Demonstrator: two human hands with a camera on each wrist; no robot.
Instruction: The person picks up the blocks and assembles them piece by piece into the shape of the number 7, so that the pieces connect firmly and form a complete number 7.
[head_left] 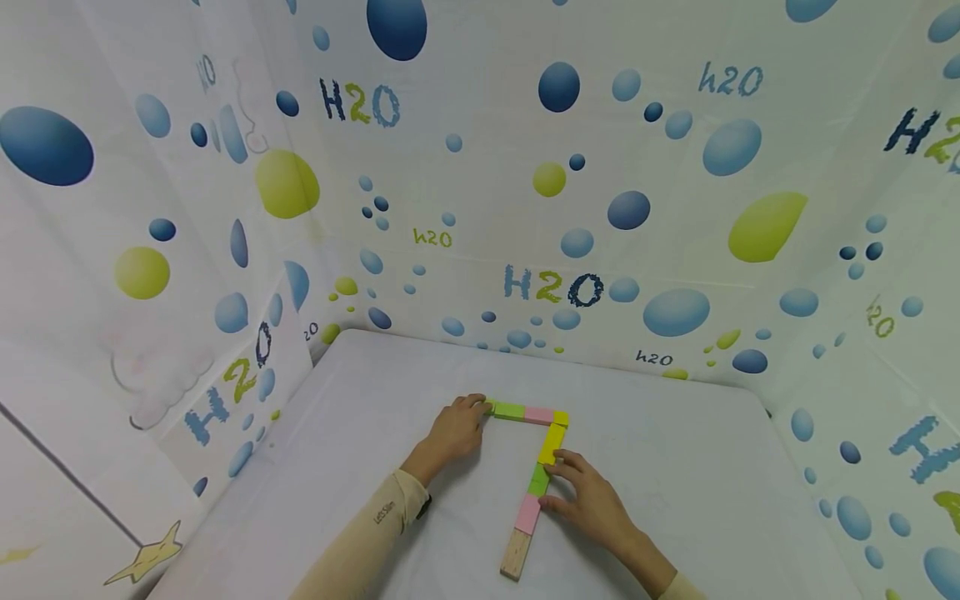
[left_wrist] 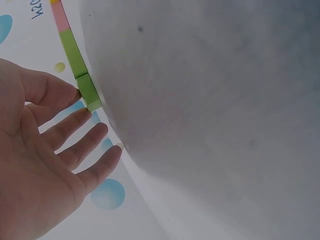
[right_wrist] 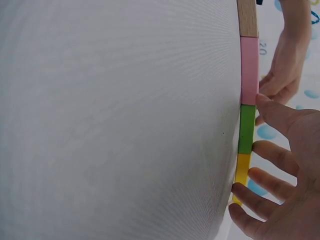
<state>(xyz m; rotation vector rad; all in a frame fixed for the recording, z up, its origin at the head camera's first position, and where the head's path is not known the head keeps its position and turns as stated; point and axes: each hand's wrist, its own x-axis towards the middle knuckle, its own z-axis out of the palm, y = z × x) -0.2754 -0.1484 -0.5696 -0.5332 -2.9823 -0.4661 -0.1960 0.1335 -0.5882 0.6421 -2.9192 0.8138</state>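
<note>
In the head view an L-shaped row of small blocks lies on the white table. Its far arm has a green block and a pink block, meeting a yellow block at the corner. My left hand pinches the green end block between thumb and index finger, its other fingers spread. Down the near arm run another yellow block, a green block, a pink block and a plain wooden block. My right hand touches the near arm's right side with spread fingertips.
The white-covered table extends around the row on both sides. Behind it hangs a white curtain printed with blue and green bubbles and H2O lettering, which also closes off the left and right sides.
</note>
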